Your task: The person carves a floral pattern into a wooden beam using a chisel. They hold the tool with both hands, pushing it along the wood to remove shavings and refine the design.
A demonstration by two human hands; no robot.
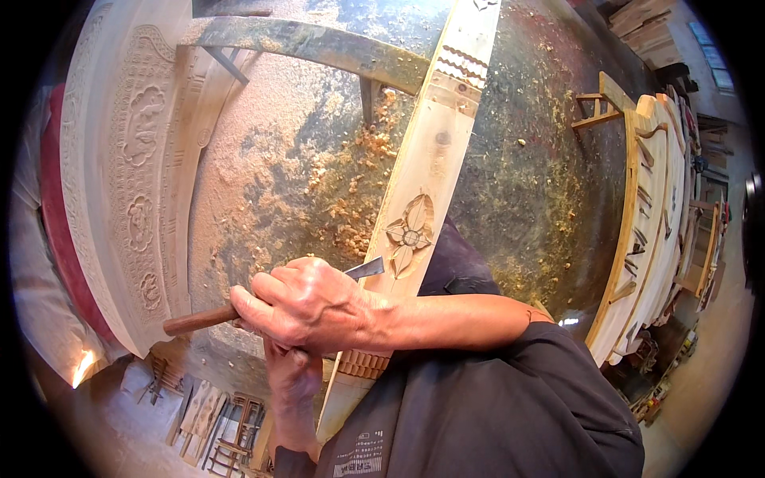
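Note:
My right forearm crosses from the right, and my right hand [307, 307] is closed round a chisel [199, 321] with a brown wooden handle. Its flat metal blade [366, 269] sticks out past my knuckles toward the pale wooden beam [446, 135], its tip over the beam's left part. Just ahead of the tip, a four-petalled flower carving [410, 237] with a round centre stands in relief. My left hand [293, 370] is tucked under the right one, touching it; the thumb shows, but the other fingers are hidden.
A large carved panel [119, 159] stands at the left. A dusty curved wooden bar [319, 46] meets the beam at the far side. Wood shavings [351, 215] and sawdust cover the floor. Several hand tools [637, 239] lie on a pale wooden bench at the right.

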